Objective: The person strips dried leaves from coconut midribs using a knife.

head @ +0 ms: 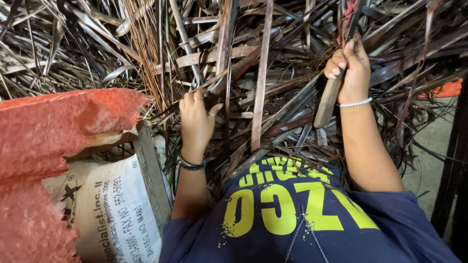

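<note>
A heap of dry brown palm leaf strips [273,63] fills the upper view in front of me. My left hand [196,118], with a dark bracelet at the wrist, is closed around a few thin strips [195,78] that rise from the heap. My right hand [348,68], with a white bead bracelet, grips a knife by its wooden handle [327,103]; the handle points down and toward me, and the blade goes up into the leaves and is mostly hidden. My dark blue shirt [292,214] with yellow print fills the bottom.
At the left lies a torn slab of red foam [53,126] over a wooden plank [151,175] and a white printed sack [112,214]. At the right edge a dark post [453,165] stands on bare grey floor [429,160]. An orange scrap [448,88] shows among the leaves.
</note>
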